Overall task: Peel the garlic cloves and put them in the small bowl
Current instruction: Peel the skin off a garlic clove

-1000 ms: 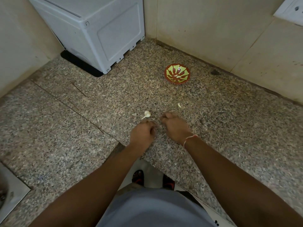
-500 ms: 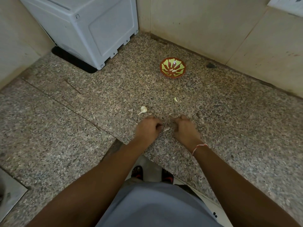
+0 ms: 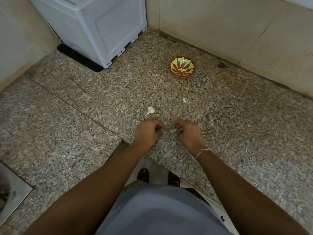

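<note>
Garlic skin in right-hand grip

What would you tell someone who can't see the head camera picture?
Two hands, the left hand and right hand, pull a wisp of garlic skin between them over a speckled granite counter. A garlic clove lies just beyond; farther back stands a small red-and-green bowl.

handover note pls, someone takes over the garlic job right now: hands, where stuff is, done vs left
Left hand: fingers curled, contents hidden.
Right hand: pinches a pale sliver, clove or skin unclear.
Whole garlic clove lies unpeeled on the counter just beyond the left hand; small piece further right.
Small bowl near the wall, a few pale pieces inside.
Left: finish peeling, bowl the cloves.
</note>
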